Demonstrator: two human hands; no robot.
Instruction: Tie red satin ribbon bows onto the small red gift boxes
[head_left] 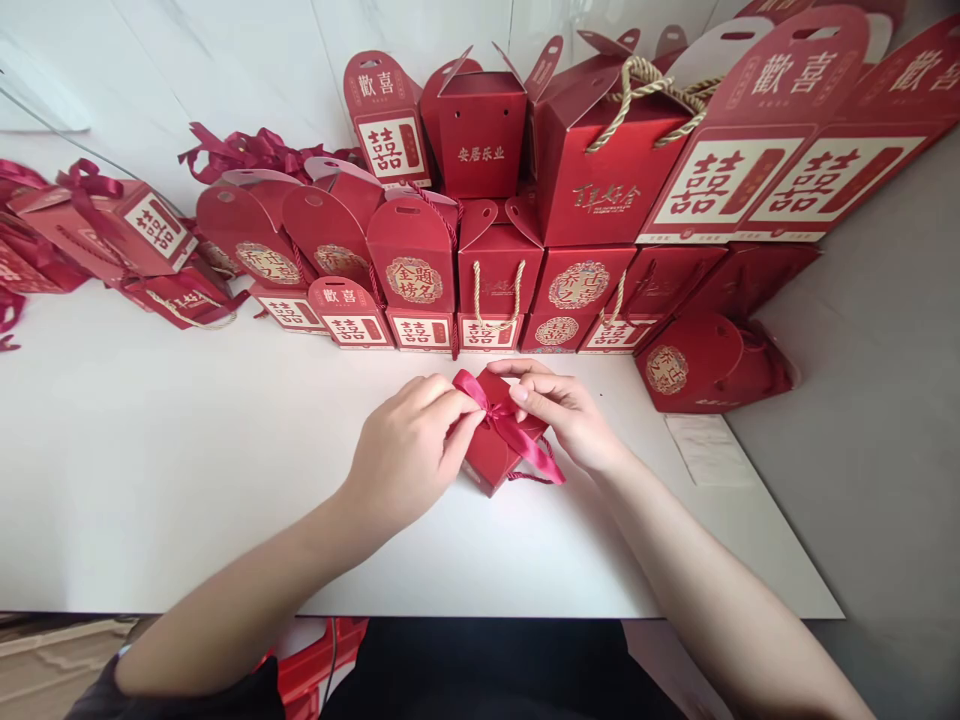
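A small red gift box (pixel 487 462) stands on the white table in front of me, turned at an angle. Across its top lies a shiny crimson ribbon (pixel 529 448), gathered in a knot or bow at the middle. My left hand (pixel 412 440) pinches the ribbon beside the knot from the left, thumb and forefinger together. From the right, my right hand (pixel 562 405) has its thumb and fingers closed at the ribbon's other side, over the box top; its fingertips partly hide what they grip. A dark red cord handle (pixel 536 475) sticks out at the box's right side.
Stacked red gift boxes (pixel 499 270) line the back of the white table (pixel 225 480). More boxes with ribbons (pixel 127 225) are piled at the left. One box (pixel 712 365) lies at the right, near a white packet (pixel 709 450) and the grey wall (pixel 885 420).
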